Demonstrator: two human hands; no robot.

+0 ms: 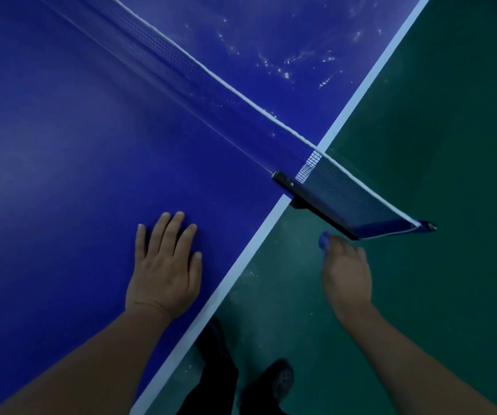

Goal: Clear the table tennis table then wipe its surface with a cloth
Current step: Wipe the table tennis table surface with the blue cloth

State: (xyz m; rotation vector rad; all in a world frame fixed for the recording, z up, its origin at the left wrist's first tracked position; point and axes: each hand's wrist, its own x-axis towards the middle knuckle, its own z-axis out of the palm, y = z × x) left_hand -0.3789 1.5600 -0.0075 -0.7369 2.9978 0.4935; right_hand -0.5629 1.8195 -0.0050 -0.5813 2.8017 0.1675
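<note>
right hand (346,274): fingers curled on small blue thing (324,240), off table edge below net post (307,202) | left hand (163,265): flat, released, on near blue table (61,175) | far half: white wet-looking specks | net (211,85) up

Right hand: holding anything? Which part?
The right hand holds a small blue thing at its fingertips; what it is cannot be told. The left hand lies flat on the table, holding nothing.

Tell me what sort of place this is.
Probably an indoor table tennis hall or sports room: a blue table tennis table with white edge line, a net clamped across it, and green sports flooring beside it.
</note>
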